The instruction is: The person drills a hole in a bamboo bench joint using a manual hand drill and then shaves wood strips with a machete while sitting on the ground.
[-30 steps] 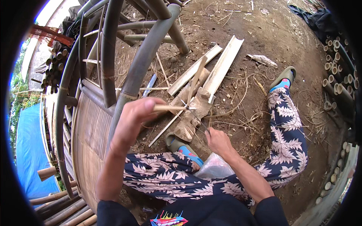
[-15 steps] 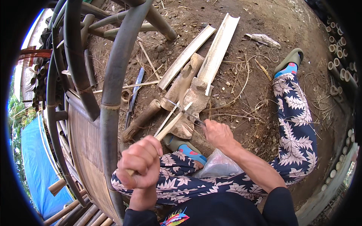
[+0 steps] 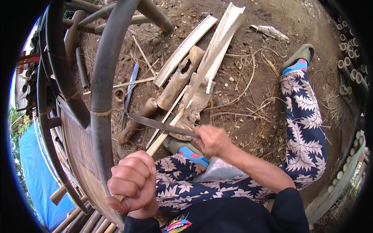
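Note:
My left hand (image 3: 134, 180) is closed in a fist around the near end of a pale bamboo strip (image 3: 157, 143), which slants away to the upper right. The strip's far part is blurred and passes over a rough, flat wooden block (image 3: 200, 100). A long dark knife (image 3: 155, 124) is gripped by its handle in my right hand (image 3: 214, 140). Its blade crosses the strip a little beyond my left fist, tip pointing left; whether it touches the strip I cannot tell. Beside the block lies a hollowed log piece (image 3: 175, 86).
Split bamboo halves (image 3: 186, 50) lie beyond the block. A blue-handled tool (image 3: 132, 83) and a short bamboo length (image 3: 138, 122) are on the soil to the left. A bamboo frame (image 3: 103, 77) rises close at my left. A clear plastic bag (image 3: 219, 171) sits between my legs.
The knife has moved nearer to me along the strip, its blade now lying across to the left. My left fist has shifted slightly down and left with the strip. The view has tilted a little.

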